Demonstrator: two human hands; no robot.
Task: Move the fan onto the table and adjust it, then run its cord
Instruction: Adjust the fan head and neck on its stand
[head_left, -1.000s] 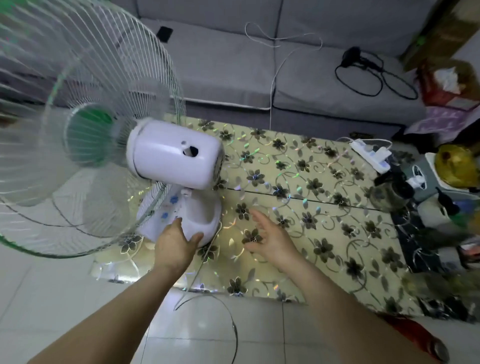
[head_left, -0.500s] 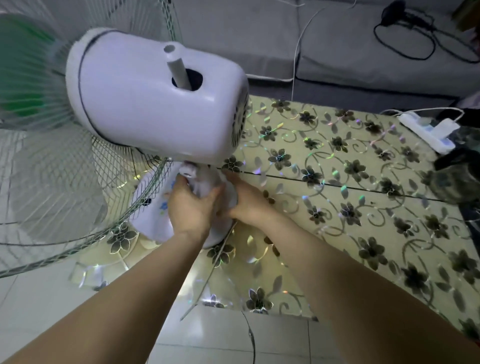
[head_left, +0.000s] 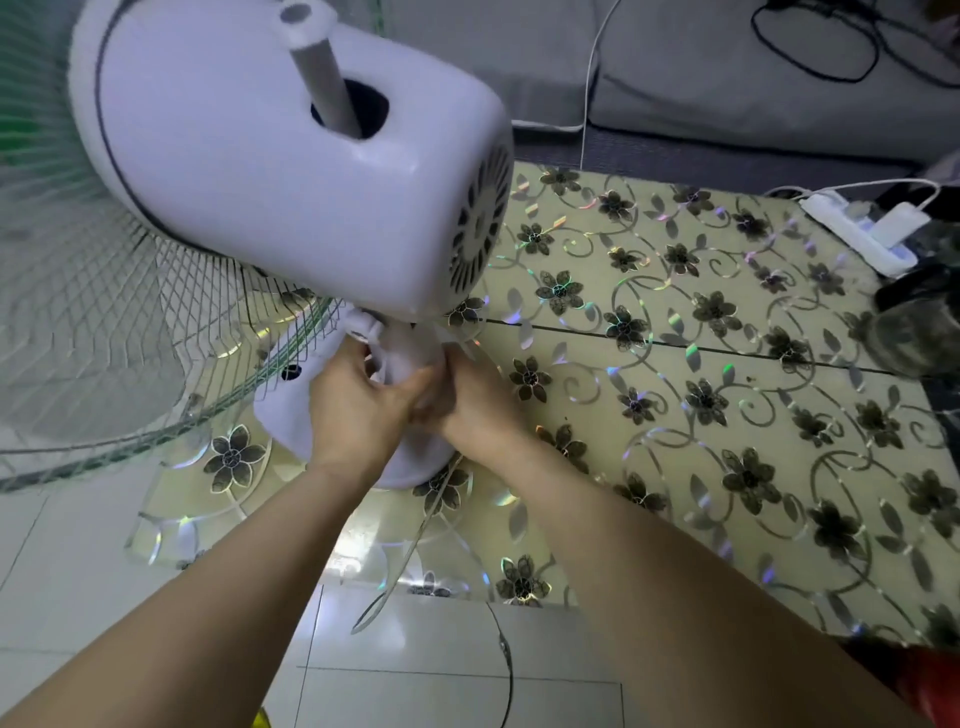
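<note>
A white table fan (head_left: 291, 176) with a wire cage and green blades stands on the near left corner of the flower-patterned table (head_left: 701, 395). Its motor housing fills the upper left, with the oscillation knob sticking up. My left hand (head_left: 358, 410) wraps the fan's neck just below the housing from the left. My right hand (head_left: 470, 400) grips the same neck from the right, touching the left hand. The fan's cord (head_left: 410, 551) runs from the base over the table's near edge and loops down to the tiled floor.
A white power strip (head_left: 857, 234) with a plug in it lies at the table's far right. Dark jars crowd the right edge. A grey sofa (head_left: 675, 67) with a black cable and a white cable stands behind the table. White floor tiles lie below.
My right hand went from hovering open over the table to the fan's neck, joining the left hand there. The view has moved in closer, so the motor housing looms larger.
</note>
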